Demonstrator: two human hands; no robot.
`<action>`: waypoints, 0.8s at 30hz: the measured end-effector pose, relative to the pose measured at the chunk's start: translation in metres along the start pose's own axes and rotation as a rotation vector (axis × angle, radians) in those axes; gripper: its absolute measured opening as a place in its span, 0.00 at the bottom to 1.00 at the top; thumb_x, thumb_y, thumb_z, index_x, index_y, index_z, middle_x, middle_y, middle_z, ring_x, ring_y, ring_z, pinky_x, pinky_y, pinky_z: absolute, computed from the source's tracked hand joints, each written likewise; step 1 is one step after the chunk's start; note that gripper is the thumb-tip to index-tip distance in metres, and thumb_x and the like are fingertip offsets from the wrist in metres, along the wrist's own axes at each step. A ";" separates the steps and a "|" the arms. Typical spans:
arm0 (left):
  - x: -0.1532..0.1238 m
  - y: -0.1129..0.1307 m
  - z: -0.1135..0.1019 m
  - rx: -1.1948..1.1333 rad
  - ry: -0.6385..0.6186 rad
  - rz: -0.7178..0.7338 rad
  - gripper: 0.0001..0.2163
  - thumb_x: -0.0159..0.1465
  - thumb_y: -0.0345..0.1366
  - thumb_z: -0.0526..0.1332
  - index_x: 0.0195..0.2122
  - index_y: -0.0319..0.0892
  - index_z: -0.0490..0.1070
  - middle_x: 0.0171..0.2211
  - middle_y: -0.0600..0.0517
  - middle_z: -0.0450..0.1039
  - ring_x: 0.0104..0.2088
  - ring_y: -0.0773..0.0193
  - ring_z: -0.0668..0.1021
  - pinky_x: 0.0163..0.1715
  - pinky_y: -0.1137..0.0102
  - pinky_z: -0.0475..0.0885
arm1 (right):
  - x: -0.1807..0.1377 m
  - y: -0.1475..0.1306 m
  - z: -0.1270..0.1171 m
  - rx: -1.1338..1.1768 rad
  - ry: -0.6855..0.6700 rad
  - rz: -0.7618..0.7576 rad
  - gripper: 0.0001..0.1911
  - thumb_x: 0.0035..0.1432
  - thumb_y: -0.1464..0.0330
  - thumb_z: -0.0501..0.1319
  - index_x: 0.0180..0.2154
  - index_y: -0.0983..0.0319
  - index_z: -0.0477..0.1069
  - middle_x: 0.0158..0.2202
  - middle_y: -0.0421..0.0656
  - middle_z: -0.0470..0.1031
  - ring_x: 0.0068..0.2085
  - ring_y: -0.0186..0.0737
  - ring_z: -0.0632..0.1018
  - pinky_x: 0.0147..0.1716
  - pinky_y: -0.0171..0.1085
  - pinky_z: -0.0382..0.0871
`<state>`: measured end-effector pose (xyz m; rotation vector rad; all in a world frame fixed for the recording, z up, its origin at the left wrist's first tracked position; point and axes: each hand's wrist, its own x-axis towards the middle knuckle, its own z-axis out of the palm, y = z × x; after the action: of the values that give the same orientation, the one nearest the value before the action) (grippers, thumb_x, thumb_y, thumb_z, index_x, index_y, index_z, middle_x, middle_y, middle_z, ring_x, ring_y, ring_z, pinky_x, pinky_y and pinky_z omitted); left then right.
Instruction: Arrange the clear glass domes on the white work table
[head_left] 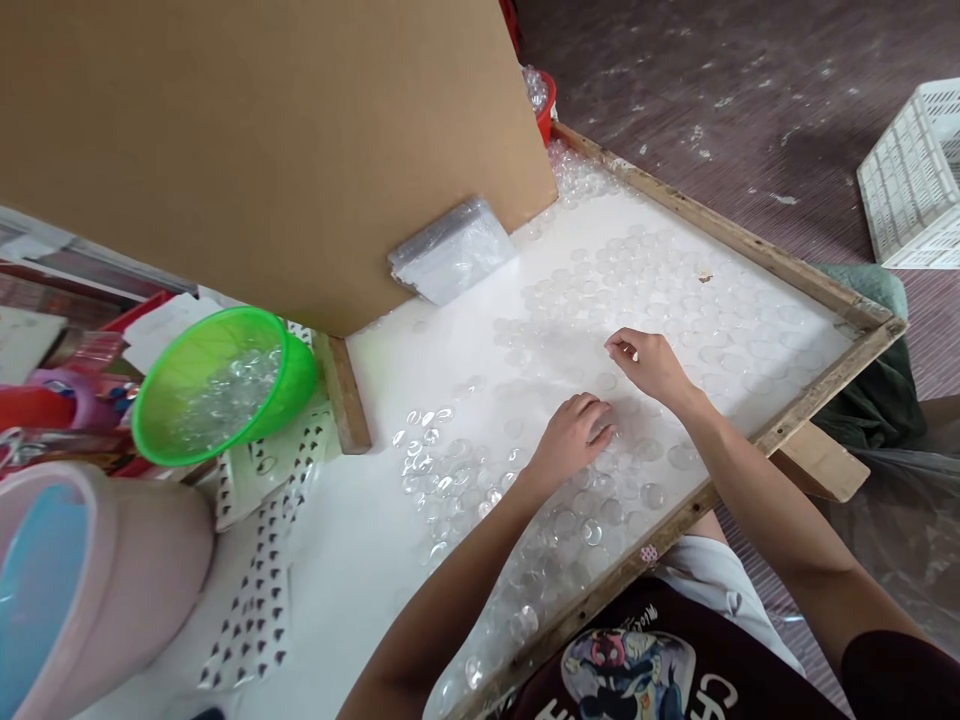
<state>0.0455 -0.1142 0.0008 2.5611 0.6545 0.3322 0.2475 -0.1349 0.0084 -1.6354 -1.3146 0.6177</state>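
Note:
Many small clear round discs (566, 522) lie over a white tabletop (382, 390), some in a loose heap in front of me and others spread flat. Low over the near heap, my left hand (571, 440) has its fingers curled towards the thumb, with the shiny edge of a clear disc at their tips. Farther right, my right hand (651, 368) is held above the spread-out discs (630, 265), thumb and fingertips pinched together. Whatever sits in that pinch is too small to make out.
Wooden strips (720, 225) edge the table. A tall cardboard sheet (285, 150) stands behind, with a stack of plastic bags (454, 250) against it. On the left are a green bowl (300, 375) of clear pieces and a pink bucket (161, 560). A white crate (907, 180) stands right.

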 end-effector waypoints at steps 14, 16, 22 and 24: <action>-0.036 -0.018 -0.028 0.031 0.127 -0.336 0.12 0.67 0.35 0.58 0.50 0.44 0.71 0.42 0.49 0.73 0.39 0.60 0.77 0.41 0.65 0.74 | -0.013 -0.011 0.021 -0.118 -0.290 -0.186 0.07 0.60 0.75 0.59 0.32 0.61 0.74 0.24 0.38 0.73 0.26 0.34 0.71 0.31 0.33 0.60; -0.029 -0.017 -0.022 0.106 0.135 -0.246 0.13 0.67 0.35 0.58 0.53 0.44 0.70 0.48 0.46 0.71 0.45 0.56 0.76 0.45 0.62 0.73 | -0.014 -0.012 0.024 -0.128 -0.293 -0.210 0.08 0.59 0.77 0.59 0.30 0.61 0.73 0.24 0.38 0.74 0.26 0.34 0.71 0.32 0.33 0.61; 0.002 -0.018 -0.008 0.265 0.079 -0.097 0.13 0.67 0.32 0.58 0.52 0.44 0.68 0.47 0.47 0.74 0.46 0.53 0.75 0.47 0.58 0.71 | -0.008 -0.007 0.024 -0.143 -0.150 -0.131 0.09 0.59 0.77 0.58 0.31 0.61 0.73 0.27 0.38 0.76 0.26 0.34 0.72 0.34 0.33 0.63; 0.003 -0.019 -0.008 0.268 0.097 -0.093 0.12 0.67 0.31 0.58 0.51 0.45 0.68 0.46 0.48 0.75 0.46 0.54 0.76 0.46 0.59 0.72 | -0.007 -0.005 0.023 -0.148 -0.135 -0.121 0.09 0.59 0.77 0.57 0.31 0.60 0.73 0.28 0.38 0.76 0.26 0.34 0.72 0.34 0.33 0.63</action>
<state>0.0383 -0.0946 -0.0018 2.7679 0.9055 0.3607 0.2237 -0.1332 0.0016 -1.6406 -1.5789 0.5772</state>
